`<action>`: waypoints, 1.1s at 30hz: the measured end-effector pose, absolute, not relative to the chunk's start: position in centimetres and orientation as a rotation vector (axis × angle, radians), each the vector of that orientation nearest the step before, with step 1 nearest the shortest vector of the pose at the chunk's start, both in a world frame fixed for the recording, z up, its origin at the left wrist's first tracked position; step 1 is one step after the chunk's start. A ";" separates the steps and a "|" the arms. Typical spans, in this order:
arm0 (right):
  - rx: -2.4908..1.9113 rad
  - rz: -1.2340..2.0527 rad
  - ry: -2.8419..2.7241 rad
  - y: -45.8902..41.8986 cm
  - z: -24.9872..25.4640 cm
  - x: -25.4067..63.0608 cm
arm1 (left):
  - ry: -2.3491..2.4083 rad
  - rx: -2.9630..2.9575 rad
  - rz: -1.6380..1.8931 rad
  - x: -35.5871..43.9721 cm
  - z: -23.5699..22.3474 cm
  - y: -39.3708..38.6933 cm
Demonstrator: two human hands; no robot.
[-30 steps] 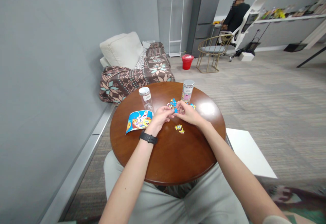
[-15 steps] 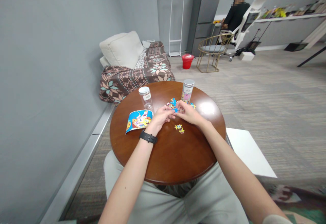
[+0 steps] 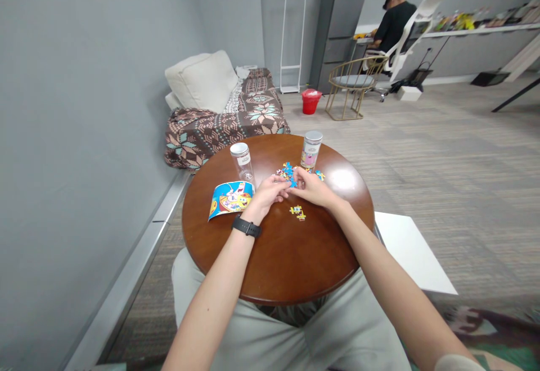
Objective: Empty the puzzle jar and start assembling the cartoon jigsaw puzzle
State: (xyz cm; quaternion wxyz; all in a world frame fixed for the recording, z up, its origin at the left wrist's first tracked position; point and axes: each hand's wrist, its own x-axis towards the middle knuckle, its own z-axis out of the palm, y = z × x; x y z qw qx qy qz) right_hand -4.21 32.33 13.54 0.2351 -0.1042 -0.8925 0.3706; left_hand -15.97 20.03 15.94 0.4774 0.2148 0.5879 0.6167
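Over the round wooden table (image 3: 291,269), my left hand (image 3: 269,193) and my right hand (image 3: 311,187) meet with their fingertips around a blue jigsaw puzzle piece (image 3: 293,184). Both hands are closed, and the fingers cover part of that piece. Just beyond them lies a loose pile of puzzle pieces (image 3: 287,169), partly hidden by my hands. On my side of the hands, a few yellow pieces sit joined in a small cluster (image 3: 297,212). A curled cartoon picture sheet (image 3: 230,197) lies left of my left wrist.
A clear jar with a silver lid (image 3: 243,162) stands behind the sheet. Another lidded jar with a printed label (image 3: 311,150) rises behind the pile. Farther off are a covered sofa (image 3: 236,120), a red bin (image 3: 310,102), a gold-framed chair (image 3: 352,81) and a seated person (image 3: 395,25).
My fingers have shifted slightly around the blue puzzle piece, which shows a little more. The seated person in the background has changed head position. The cluster and jars stay put.
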 end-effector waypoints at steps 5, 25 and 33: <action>-0.283 0.982 -2.462 32.3 13.5 -4.2 | 1.438 0.546 1.509 -16.0 15.8 20.0; -0.298 0.976 -2.487 32.3 13.7 -4.2 | 1.421 0.555 1.548 -16.0 15.6 20.0; -0.316 0.952 -2.536 32.3 14.1 -4.2 | 1.424 0.554 1.542 -16.0 15.7 20.1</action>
